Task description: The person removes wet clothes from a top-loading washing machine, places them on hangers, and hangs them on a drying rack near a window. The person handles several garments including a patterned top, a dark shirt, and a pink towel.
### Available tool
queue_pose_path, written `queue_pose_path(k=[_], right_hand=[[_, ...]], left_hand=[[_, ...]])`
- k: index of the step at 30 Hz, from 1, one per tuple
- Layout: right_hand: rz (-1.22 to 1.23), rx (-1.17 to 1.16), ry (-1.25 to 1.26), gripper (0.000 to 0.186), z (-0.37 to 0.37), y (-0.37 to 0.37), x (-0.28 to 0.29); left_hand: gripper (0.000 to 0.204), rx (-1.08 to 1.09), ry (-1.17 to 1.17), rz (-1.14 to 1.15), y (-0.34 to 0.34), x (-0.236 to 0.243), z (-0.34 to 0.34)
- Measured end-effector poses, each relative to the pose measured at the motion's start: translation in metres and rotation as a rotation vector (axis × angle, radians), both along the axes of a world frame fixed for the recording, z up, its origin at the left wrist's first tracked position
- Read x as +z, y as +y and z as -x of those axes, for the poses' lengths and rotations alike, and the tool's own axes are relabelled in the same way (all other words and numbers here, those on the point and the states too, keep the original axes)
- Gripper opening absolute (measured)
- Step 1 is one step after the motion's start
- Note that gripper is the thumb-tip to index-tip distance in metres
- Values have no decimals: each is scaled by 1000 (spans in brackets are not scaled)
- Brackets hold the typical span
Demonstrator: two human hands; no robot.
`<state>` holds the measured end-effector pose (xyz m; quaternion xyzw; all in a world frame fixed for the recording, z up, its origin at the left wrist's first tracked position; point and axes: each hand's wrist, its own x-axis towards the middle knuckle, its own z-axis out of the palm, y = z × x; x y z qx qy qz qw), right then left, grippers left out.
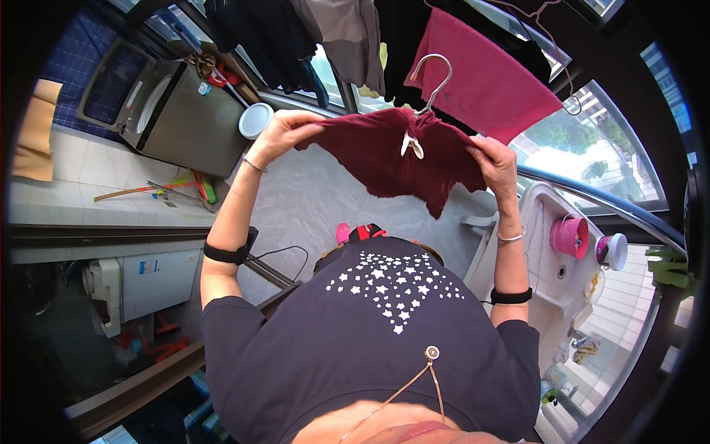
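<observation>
A maroon garment (370, 152) hangs from a silver hanger hook (436, 70), spread wide between my two hands. My left hand (287, 135) pinches its left edge between thumb and fingers. At the opposite edge my right hand (494, 164) is closed on the cloth in the same way. A white clothespin (412, 145) is clipped at the middle of the garment, just below the hook. The hanger's arms are hidden by the cloth, and so is the garment's exact kind.
Dark clothes (262, 37) and a pink towel (484, 70) hang beyond the garment. A sink (543, 244) with a pink bucket (568, 237) stands at right. At left are an open-lidded washing machine (188, 118) and a white round-topped bin (256, 120).
</observation>
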<state>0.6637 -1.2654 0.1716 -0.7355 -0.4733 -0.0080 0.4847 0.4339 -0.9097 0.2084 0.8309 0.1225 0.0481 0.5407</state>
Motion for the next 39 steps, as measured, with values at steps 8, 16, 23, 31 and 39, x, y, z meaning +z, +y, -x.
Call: queue_pose_path(k=[8,16,23,31,39], right_hand=[[-50,-81,50,16,0,4,27],[-236,-64,217,16,18,19,77],[-252,-168,309,17,13,4,87],[-63,-279,66,19,11,-20,34],[122,10,3,20,25,-28,-31]], left_hand=[[29,715,-641,852,40,-72,-22],[88,1036,389,1149,-44,-232,-65],[23,569,53,1162,-53,-266,-66],[9,969,-360,169,-42,-141,-16],[51,-52,-579,-668,-131,27,-79]])
